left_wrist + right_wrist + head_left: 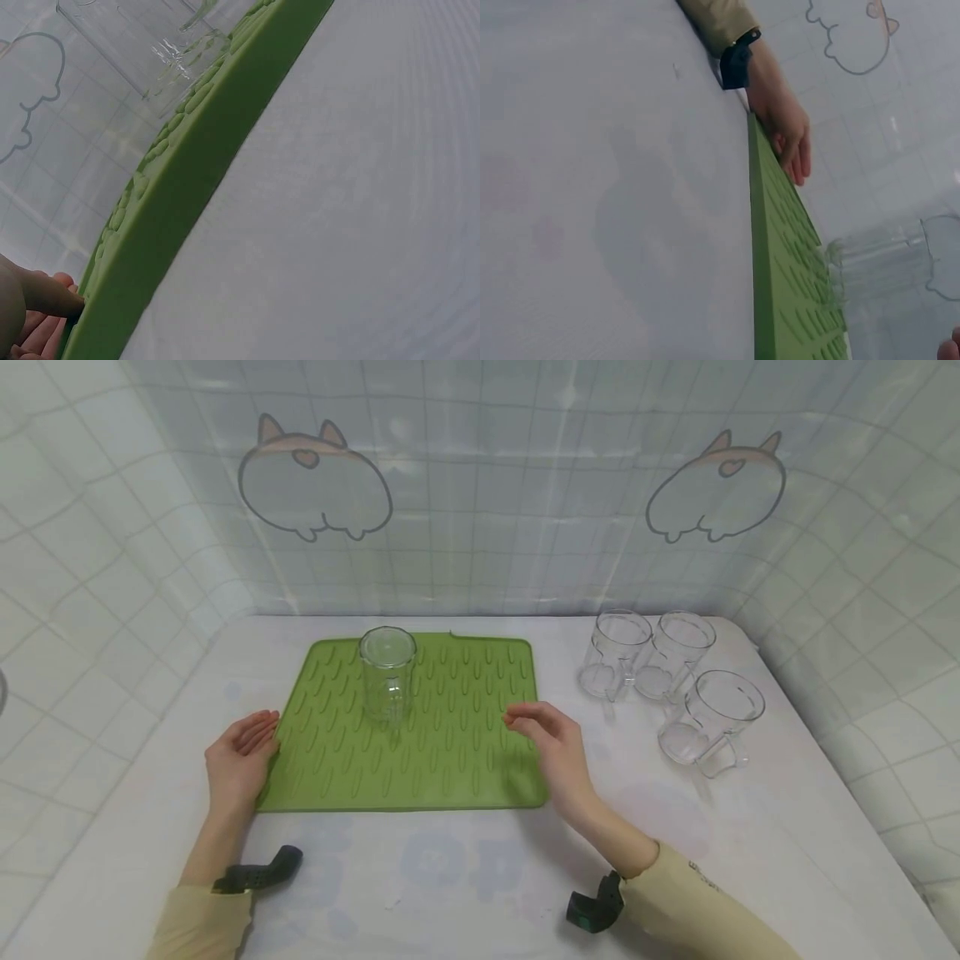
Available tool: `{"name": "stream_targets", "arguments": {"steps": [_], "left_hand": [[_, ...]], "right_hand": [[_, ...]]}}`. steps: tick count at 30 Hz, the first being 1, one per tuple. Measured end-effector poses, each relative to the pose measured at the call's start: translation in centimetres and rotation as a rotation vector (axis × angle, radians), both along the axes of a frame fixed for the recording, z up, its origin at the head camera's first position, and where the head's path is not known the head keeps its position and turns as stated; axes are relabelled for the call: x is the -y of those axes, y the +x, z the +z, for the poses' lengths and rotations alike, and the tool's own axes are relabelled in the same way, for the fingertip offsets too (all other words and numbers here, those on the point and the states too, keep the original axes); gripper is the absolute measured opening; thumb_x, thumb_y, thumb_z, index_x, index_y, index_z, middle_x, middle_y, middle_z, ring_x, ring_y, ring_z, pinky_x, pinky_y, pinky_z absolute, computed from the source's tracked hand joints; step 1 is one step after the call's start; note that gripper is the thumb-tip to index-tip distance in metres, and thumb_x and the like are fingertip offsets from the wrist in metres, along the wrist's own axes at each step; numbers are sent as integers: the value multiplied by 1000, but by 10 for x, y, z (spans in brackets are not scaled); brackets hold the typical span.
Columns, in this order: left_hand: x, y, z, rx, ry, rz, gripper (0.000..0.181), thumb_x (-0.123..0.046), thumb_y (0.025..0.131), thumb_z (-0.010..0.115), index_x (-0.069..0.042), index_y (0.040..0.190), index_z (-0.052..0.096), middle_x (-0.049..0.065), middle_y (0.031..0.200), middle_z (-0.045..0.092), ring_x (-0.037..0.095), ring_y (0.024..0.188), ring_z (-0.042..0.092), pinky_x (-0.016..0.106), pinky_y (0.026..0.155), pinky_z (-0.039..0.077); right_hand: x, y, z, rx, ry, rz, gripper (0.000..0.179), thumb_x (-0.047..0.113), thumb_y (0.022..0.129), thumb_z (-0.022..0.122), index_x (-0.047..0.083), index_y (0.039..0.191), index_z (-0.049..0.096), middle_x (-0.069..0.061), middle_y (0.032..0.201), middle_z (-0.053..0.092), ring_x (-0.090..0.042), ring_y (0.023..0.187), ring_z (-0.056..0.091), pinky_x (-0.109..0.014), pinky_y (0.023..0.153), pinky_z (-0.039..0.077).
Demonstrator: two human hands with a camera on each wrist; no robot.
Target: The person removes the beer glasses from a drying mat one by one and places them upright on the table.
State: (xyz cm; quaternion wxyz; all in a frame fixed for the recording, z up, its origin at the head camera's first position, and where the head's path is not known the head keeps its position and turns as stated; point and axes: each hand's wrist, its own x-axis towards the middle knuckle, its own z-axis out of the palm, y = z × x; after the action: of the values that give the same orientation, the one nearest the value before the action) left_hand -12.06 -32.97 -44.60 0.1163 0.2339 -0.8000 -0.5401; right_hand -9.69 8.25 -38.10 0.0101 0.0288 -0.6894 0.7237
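A white table (pixel 360 902) bears a green mat (pixel 457 735) and 3 glass mugs (pixel 675 652).

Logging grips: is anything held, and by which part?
Right hand holds nothing. Left hand touches the mat at its left edge; whether it grips is unclear.

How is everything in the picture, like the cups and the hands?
Green mat: lying flat on the table.
Glass mug on the mat: standing; which end is up is unclear.
Three other glass mugs: upright, looking empty.
Left hand: touching the mat's left edge.
Right hand: over the mat's right side, holding nothing.
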Motion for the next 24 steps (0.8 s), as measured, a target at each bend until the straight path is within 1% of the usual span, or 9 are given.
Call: {"name": "stream_targets", "arguments": {"steps": [4,5,8,11,12,15,18,22,24], "left_hand": [[-1,1,0,1,-14,-3,49,-1,97,60,-6,145,50,12,145,55,11,127,59,7,95,50],[-1,1,0,5,-29,-6,49,-2,97,60,-6,145,50,12,145,55,11,127,59,7,95,50],[-1,1,0,10,-39,-6,48,-3,98,59,-7,145,50,12,145,56,10,126,59,7,95,50],[-1,0,0,11,-45,-5,48,-3,98,59,-7,145,50,12,145,56,9,126,59,6,95,50],[-2,0,0,10,-31,-3,48,-2,98,59,-7,145,50,11,145,56,8,125,59,6,94,50],[-1,-1,-1,9,-12,2,48,-2,97,59,-7,145,50,11,145,56,7,124,59,5,94,50],[-1,-1,-2,13,-9,4,48,-2,98,59,-7,145,50,11,146,55,9,126,59,6,94,49],[0,1,-2,9,-35,-5,48,-3,98,58,-8,146,50,11,146,55,10,127,58,6,95,49],[0,2,-2,3,-42,-10,48,-3,98,58,-7,145,50,12,145,55,9,126,59,5,94,49]], "right_hand": [[15,-6,-1,11,27,42,21,10,98,58,0,112,69,-17,110,72,-30,107,66,-40,105,51],[19,-7,-1,17,36,50,20,11,98,58,0,111,69,-17,111,72,-29,107,67,-40,105,51],[30,-9,-2,30,57,81,20,13,98,60,2,111,70,-17,114,71,-28,109,67,-43,106,51],[41,-10,-3,40,97,107,21,18,98,62,5,112,71,-13,115,72,-25,109,67,-43,104,52],[44,-11,-3,40,110,116,21,19,97,63,7,113,71,-12,117,71,-24,110,66,-44,104,52],[55,-13,-4,35,151,141,23,22,97,64,10,115,71,-7,118,71,-20,111,65,-43,102,53],[65,-16,-5,23,160,172,24,22,97,64,10,117,70,-8,119,71,-20,110,64,-41,100,54],[76,-20,-8,-1,167,192,26,22,98,64,9,120,69,-9,120,70,-20,109,65,-37,98,56],[81,-21,-9,-11,173,196,28,23,98,63,8,121,69,-8,120,70,-20,109,65,-36,97,56]]}}
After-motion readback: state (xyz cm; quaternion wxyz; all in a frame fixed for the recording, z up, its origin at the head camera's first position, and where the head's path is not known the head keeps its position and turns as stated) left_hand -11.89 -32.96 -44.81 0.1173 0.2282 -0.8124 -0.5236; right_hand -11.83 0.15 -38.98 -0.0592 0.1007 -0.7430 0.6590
